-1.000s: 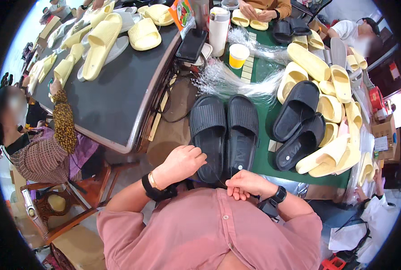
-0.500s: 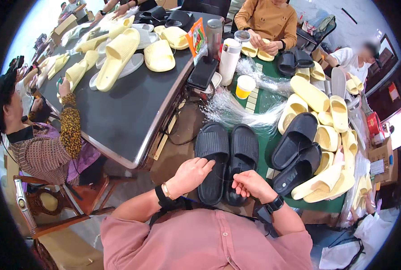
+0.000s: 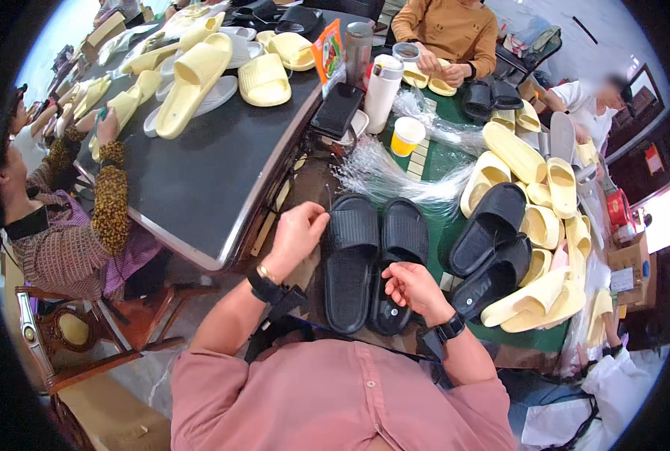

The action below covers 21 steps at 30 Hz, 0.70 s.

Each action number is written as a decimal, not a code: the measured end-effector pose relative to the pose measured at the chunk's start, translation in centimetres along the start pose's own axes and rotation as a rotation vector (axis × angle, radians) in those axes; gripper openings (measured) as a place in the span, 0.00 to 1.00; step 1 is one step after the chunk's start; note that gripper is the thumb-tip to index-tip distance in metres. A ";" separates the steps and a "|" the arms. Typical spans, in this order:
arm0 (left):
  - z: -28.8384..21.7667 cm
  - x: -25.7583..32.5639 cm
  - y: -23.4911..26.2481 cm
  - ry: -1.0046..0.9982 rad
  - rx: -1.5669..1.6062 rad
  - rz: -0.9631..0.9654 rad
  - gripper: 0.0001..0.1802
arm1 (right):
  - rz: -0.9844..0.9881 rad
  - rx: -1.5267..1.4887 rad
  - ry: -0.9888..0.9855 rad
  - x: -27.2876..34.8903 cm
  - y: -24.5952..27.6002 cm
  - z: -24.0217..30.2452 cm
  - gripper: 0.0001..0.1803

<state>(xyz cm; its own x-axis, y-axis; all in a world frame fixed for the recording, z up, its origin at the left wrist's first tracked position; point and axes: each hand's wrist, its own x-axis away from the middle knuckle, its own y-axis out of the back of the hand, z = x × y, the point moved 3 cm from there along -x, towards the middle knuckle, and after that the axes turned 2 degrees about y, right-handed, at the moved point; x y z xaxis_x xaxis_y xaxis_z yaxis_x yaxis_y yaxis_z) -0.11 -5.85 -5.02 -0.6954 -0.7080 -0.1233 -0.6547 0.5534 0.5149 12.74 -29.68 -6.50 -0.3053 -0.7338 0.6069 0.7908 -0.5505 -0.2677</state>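
Your left hand (image 3: 296, 234) is rising to pinch the left black slipper (image 3: 350, 255) edge; right hand (image 3: 414, 288), fingers loosely curled, is resting over the right slipper (image 3: 401, 248) heel, both pointing away

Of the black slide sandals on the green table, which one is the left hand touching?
The left hand touches the left sandal of the flat black pair directly before the person. Its twin lies by the right hand; two other black slides lean against the yellow pile.

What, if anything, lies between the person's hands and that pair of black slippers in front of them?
Nothing visible does. The left hand already rests at the edge of the left slipper of the black pair, and the right hand sits over the heel end of the right one. The clear plastic bags lie beyond.
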 end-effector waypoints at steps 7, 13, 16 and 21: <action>2.8 -3.7 -1.5 0.193 -0.080 0.124 0.20 | -0.078 0.476 0.067 2.8 1.2 2.7 0.15; 2.1 -5.6 -2.4 0.168 -0.116 0.116 0.20 | -0.488 0.766 0.457 0.4 5.7 6.9 0.17; 2.2 -6.2 -2.1 0.165 -0.145 0.101 0.20 | -0.615 1.012 0.559 -1.9 5.6 9.6 0.19; 1.5 -5.6 -2.0 0.093 -0.281 0.072 0.20 | -0.652 1.439 0.340 -6.2 6.0 10.7 0.24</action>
<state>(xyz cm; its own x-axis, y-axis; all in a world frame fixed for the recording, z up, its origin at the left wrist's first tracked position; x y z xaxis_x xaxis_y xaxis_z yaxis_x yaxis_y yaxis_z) 4.62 -2.37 -6.60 -0.6981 -0.7160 -0.0064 -0.4883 0.4696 0.7356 25.08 -24.14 -3.88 -0.7137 -0.6944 0.0926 0.2430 -0.1214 0.9624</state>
